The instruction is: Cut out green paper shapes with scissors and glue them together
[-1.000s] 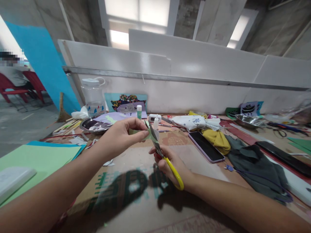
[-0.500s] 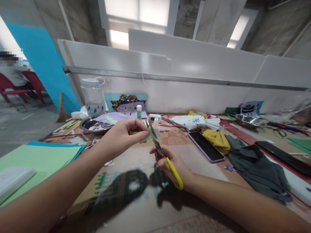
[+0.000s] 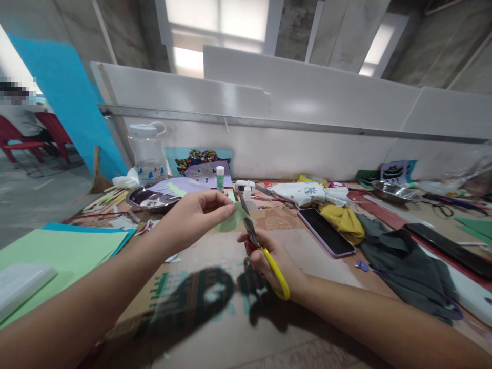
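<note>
Between thumb and fingers my left hand (image 3: 207,207) pinches a small piece of light green paper (image 3: 229,223). My right hand (image 3: 274,259) is closed round the handles of a pair of scissors (image 3: 273,269) with yellow grips. Their blades point up and away from me, and the paper's right edge lies at the blades. Both hands are raised over a cardboard sheet (image 3: 230,333) with green print, on which their shadows fall. Behind the hands stand a glue stick (image 3: 220,179) and a small white bottle (image 3: 247,192), partly hidden by the blades.
Left lie green paper sheets (image 3: 77,251) under a white box (image 3: 25,287). A metal dish (image 3: 134,197) and a clear water jug (image 3: 146,154) stand behind. Right are a phone (image 3: 326,233), yellow cloth (image 3: 342,223) and dark cloth (image 3: 403,266). A person sits far left.
The green paper has turned in my left hand, so more of its rounded lower part shows below the fingers. The scissor blades have shifted slightly; both arms stay nearly in place.
</note>
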Demonstrator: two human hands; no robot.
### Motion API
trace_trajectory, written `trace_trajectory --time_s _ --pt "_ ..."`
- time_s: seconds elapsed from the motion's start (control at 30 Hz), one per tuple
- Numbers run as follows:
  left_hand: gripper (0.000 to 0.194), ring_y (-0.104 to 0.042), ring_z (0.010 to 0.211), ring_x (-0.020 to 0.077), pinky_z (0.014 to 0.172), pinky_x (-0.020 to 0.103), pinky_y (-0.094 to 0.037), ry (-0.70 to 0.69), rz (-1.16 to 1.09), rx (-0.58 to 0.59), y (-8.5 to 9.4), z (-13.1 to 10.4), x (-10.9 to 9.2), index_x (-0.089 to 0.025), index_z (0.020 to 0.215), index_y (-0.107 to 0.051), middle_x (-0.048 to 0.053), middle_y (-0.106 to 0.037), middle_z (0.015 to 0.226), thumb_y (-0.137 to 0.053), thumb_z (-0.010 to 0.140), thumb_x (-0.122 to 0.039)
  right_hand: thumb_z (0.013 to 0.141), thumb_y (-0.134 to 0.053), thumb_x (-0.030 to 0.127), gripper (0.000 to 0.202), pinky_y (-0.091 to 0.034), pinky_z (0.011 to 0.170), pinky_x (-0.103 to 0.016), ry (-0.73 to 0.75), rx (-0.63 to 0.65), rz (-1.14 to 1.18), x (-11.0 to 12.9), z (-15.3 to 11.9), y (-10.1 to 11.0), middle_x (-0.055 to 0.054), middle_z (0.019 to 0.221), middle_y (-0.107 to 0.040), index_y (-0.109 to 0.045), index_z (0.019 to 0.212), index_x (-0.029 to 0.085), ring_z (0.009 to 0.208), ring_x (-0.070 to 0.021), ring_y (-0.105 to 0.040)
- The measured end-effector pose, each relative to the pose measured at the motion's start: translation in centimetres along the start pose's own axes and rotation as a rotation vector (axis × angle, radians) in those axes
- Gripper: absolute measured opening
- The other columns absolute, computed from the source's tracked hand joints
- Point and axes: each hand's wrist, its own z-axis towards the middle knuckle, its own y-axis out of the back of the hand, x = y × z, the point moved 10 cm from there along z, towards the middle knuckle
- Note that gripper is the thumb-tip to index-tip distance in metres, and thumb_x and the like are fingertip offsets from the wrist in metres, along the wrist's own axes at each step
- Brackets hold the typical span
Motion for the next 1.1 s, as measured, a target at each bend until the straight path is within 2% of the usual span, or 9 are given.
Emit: trace_trajectory --time_s 0.2,0.47,0.73,0.87,1.1 --pt "0.033 -0.056 0.062 0.0144 0.055 0.024 -0.042 0.009 0.001 0.005 -0.2 0.0 0.0 -0.020 0.078 -0.067 -0.001 -0.062 0.067 -0.067 0.083 -0.053 0.070 -0.068 0.084 0.074 -0.028 0.051 -0.024 0.007 0.000 0.005 0.1 0.0 0.0 0.006 0.071 -0.044 -0.059 0.103 0.019 0.056 -0.0087 -0.035" --pt "0.030 -0.059 0.068 0.0142 0.063 0.024 -0.047 -0.033 -0.022 -0.036 0.2 0.0 -0.3 -0.021 0.080 -0.065 -0.001 -0.066 0.076 -0.069 0.084 -0.051 0.068 -0.074 0.079 0.070 -0.029 0.053 -0.025 -0.015 0.001 0.004 0.0 0.0 0.0 0.006 0.068 -0.045 -0.060 0.101 0.019 0.056 -0.0090 -0.035" --pt "0.031 -0.053 0.062 0.0119 0.056 0.022 -0.040 0.032 -0.095 0.057 -1.0 0.0 0.5 -0.020 0.079 -0.064 -0.003 -0.059 0.070 -0.070 0.085 -0.049 0.072 -0.076 0.072 0.063 -0.030 0.056 -0.025 -0.007 0.000 -0.004 0.0 0.0 0.0 0.005 0.071 -0.046 -0.061 0.102 0.019 0.060 -0.0105 -0.037" --pt "0.030 -0.051 0.063 0.0118 0.056 0.022 -0.039 0.009 -0.109 0.047 -0.9 -0.1 0.2 -0.020 0.078 -0.062 -0.003 -0.056 0.070 -0.070 0.086 -0.047 0.074 -0.073 0.075 0.064 -0.029 0.056 -0.026 -0.002 0.019 -0.025 -0.1 0.0 -0.2 0.005 0.072 -0.044 -0.059 0.104 0.020 0.062 -0.0115 -0.036" --pt "0.028 -0.052 0.062 0.0114 0.057 0.022 -0.040 0.008 -0.151 0.065 -1.2 -0.3 0.0 -0.019 0.075 -0.059 -0.004 -0.056 0.068 -0.071 0.085 -0.043 0.083 -0.061 0.078 0.066 -0.034 0.062 -0.027 0.110 0.107 -0.060 0.7 -0.5 -0.6 0.001 0.084 -0.047 -0.056 0.115 0.020 0.070 -0.0134 -0.041"
